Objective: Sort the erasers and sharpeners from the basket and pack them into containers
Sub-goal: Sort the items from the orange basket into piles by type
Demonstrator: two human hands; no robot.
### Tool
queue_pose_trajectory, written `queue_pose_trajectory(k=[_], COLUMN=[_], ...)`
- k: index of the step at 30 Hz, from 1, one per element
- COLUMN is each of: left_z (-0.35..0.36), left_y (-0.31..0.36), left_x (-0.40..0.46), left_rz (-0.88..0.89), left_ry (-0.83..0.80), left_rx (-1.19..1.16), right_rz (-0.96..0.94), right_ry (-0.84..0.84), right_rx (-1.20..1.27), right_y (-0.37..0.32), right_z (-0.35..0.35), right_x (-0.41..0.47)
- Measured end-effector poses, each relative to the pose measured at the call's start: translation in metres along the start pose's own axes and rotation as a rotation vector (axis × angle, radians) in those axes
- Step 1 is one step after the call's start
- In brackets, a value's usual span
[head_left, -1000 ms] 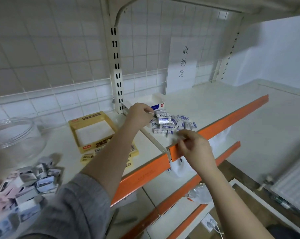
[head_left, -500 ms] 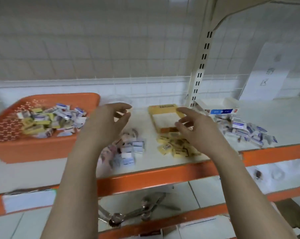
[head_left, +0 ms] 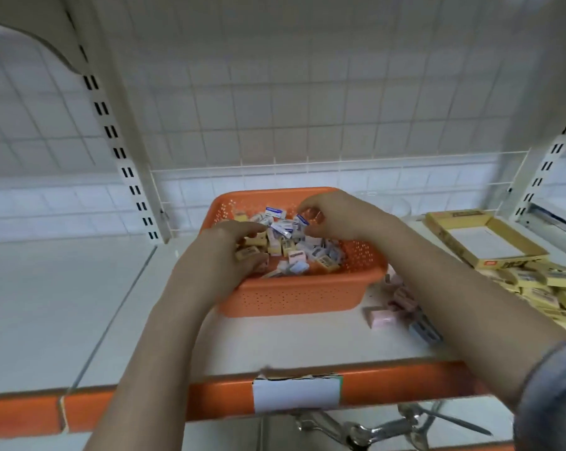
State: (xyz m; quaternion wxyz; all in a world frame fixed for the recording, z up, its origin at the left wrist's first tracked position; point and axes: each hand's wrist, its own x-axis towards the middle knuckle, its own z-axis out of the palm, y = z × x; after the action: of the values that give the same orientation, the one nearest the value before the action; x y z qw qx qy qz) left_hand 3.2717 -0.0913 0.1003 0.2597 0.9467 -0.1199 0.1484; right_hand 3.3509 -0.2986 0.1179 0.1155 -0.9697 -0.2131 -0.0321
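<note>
While the orange basket (head_left: 294, 297) is being kept on the shelf (head_left: 63, 304), its mixed erasers and sharpeners (head_left: 291, 245) are being picked through; the left hand (head_left: 223, 255) is curled on yellow pieces, the right hand (head_left: 333, 216) is pinching a blue-and-white one. One kind is best being gathered per hand.

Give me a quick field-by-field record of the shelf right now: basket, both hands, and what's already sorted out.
basket: orange basket on the shelf, still holding mixed small packs
left hand: left hand in the basket, fingers curled on a yellow pack
right hand: right hand over the basket's far side, fingers curled; whether it holds anything is unclear
sorted yellow: yellow pile right of the basket, in front of an open yellow box
sorted pink: pink pieces beside the basket
</note>
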Motion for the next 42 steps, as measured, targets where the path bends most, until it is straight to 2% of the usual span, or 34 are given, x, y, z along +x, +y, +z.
queue_pose_trajectory(k=[5,8,14,21,25,28,30,32,34,39,42], left_z=[0.0,0.002,0.0,0.007,0.016,0.022,0.023,0.023,0.025,0.024,0.013], left_y=[-0.007,-0.01,-0.014,-0.026,-0.033,-0.043,-0.049,-0.052,-0.052,-0.048,-0.04], left_x=[-0.001,0.0,0.015,0.048,0.085,0.116,0.129,0.137,0.14,0.142,0.136], left_rz=[-0.009,-0.034,-0.005,0.082,0.148,0.161,0.152,0.163,0.176,0.168,0.191], left_ry=[0.007,-0.001,-0.072,-0.193,-0.337,-0.325,-0.335,-0.411,-0.446,-0.4,-0.302], left_rx=[-0.005,-0.019,0.046,0.086,0.232,0.392,0.526,0.638,0.682,0.62,0.483], right_rz=[0.105,0.133,0.133,0.23,0.24,0.263,0.277,0.27,0.26,0.262,0.277], right_ry=[-0.304,-0.327,-0.142,0.287,0.577,0.732,0.769,0.768,0.762,0.763,0.77], right_rx=[-0.27,-0.278,-0.181,0.373,0.568,0.728,0.793,0.796,0.79,0.774,0.809], right_y=[0.002,0.009,0.014,-0.006,-0.022,-0.032,-0.034,-0.033,-0.033,-0.036,-0.035], right_z=[0.019,0.027,0.025,0.005,0.013,0.021,0.028,0.034,0.035,0.034,0.032], right_x=[0.039,0.045,0.043,-0.024,-0.07,-0.099,-0.11,-0.114,-0.114,-0.112,-0.112])
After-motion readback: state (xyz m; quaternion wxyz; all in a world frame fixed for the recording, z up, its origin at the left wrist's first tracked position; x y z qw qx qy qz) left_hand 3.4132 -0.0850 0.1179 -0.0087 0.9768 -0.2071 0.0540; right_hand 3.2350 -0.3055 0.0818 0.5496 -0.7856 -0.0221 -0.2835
